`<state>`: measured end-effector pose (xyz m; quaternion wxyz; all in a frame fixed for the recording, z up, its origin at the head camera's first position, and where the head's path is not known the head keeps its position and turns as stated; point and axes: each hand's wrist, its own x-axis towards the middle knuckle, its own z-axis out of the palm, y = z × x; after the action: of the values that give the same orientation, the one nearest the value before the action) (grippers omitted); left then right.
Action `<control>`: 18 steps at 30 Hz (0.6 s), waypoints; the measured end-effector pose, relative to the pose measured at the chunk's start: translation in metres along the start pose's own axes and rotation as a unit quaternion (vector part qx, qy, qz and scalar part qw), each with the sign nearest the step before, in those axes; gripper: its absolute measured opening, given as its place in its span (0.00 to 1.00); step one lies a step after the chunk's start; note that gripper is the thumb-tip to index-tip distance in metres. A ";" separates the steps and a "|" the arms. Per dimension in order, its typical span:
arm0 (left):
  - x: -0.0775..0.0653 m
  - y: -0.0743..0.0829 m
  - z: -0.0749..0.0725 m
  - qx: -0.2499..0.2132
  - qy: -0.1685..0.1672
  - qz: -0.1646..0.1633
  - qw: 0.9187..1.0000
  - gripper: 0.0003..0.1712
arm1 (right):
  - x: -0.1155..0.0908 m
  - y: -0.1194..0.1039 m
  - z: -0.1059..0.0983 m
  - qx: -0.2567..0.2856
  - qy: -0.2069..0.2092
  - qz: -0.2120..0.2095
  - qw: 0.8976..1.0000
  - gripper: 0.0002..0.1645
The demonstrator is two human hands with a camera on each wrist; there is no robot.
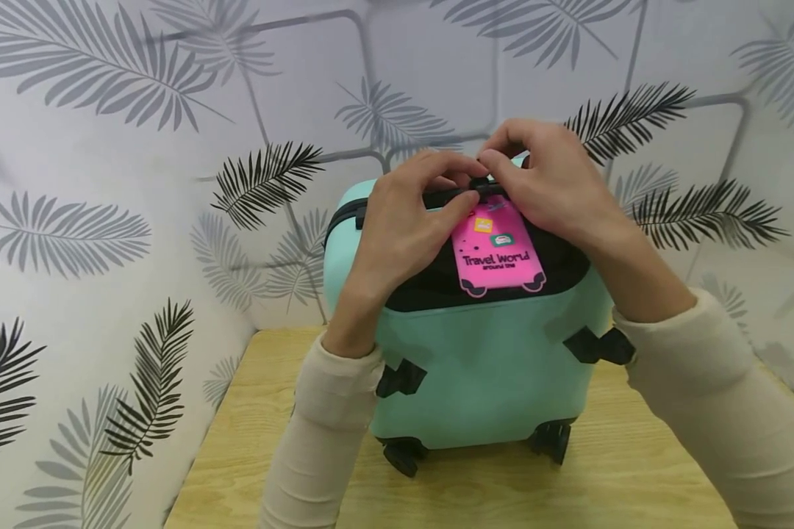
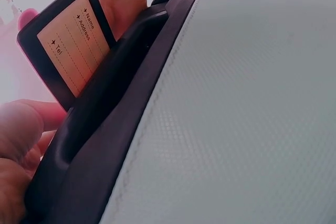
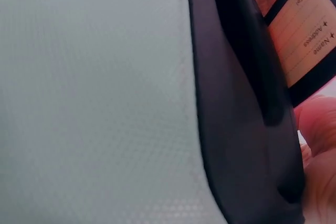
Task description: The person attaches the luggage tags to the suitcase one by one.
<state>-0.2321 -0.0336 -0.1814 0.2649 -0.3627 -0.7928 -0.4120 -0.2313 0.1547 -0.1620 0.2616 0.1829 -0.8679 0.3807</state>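
A mint-green suitcase [image 1: 483, 375] stands upright, with a black panel and a black carry handle [image 1: 442, 198] on top. From the handle a pink luggage tag [image 1: 499, 253] lettered "Travel World" hangs over the panel. My left hand [image 1: 403, 217] comes from the left and pinches the tag's black strap by the handle. My right hand [image 1: 559, 180] holds the same strap from the right, thumb and fingertips close to the left ones. Both wrist views show the tag's back, a name card [image 2: 73, 45] with Name, Address and Tel lines. Fingers partly cover the strap.
The suitcase's small black wheels [image 1: 403, 457] rest on a light wooden table [image 1: 238, 441]. Close behind and to the left rises a wall [image 1: 106, 242] with a grey and black leaf pattern.
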 end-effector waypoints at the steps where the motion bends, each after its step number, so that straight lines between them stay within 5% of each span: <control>1: 0.000 0.000 0.000 -0.003 0.001 0.001 1.000 0.11 | 0.000 -0.001 0.000 -0.003 0.003 0.002 1.000 0.13; 18: 0.000 0.000 0.000 -0.021 0.028 -0.020 0.999 0.08 | 0.002 -0.008 0.011 -0.023 0.043 -0.030 0.998 0.13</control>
<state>-0.2322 -0.0338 -0.1809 0.2708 -0.3409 -0.7832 -0.4439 -0.2318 0.1412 -0.1624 0.3140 0.1866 -0.8584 0.3603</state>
